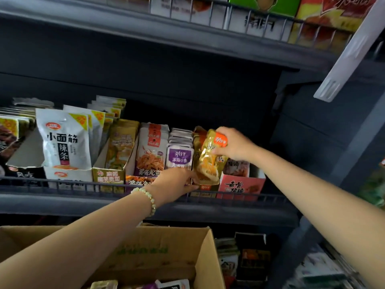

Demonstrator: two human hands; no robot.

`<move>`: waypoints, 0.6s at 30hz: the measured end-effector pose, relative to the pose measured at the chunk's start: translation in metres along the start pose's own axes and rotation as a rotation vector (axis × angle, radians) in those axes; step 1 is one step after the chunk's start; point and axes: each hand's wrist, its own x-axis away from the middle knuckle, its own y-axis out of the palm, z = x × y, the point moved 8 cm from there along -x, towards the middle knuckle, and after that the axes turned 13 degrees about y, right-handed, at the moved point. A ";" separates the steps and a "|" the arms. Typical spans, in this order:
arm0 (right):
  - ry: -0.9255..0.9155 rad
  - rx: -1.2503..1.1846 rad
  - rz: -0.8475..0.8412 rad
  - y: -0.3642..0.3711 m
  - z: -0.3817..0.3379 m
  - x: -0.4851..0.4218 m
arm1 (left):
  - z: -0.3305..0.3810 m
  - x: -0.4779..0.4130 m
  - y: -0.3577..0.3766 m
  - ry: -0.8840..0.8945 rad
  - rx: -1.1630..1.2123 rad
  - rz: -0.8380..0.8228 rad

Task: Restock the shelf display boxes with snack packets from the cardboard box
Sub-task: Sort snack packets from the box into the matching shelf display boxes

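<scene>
Right hand [235, 144] pinches gold packet [208, 161] at its top; packet hangs below into display box [205, 187]. Left hand [175, 184] touches display box; grip unclear.

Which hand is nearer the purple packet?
Left. The left hand is just below the purple packet. The right hand is farther off to the right, gripping the top of the gold packet.

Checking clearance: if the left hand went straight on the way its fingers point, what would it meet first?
Probably the lower end of the gold packet held by the right hand; the left hand has its fingertips almost on it. Depth is unclear, so possibly its display box front.
</scene>
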 end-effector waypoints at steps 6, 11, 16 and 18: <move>-0.116 0.204 -0.175 0.044 -0.009 -0.019 | -0.015 -0.004 0.005 -0.021 0.174 0.078; -0.232 0.267 -0.091 0.041 -0.020 -0.022 | -0.018 -0.006 0.007 -0.011 0.200 0.100; -0.263 0.331 -0.056 0.043 -0.016 -0.021 | -0.016 -0.005 0.006 -0.006 0.178 0.126; -0.259 0.313 -0.035 0.042 -0.013 -0.018 | -0.014 -0.004 0.005 0.000 0.167 0.140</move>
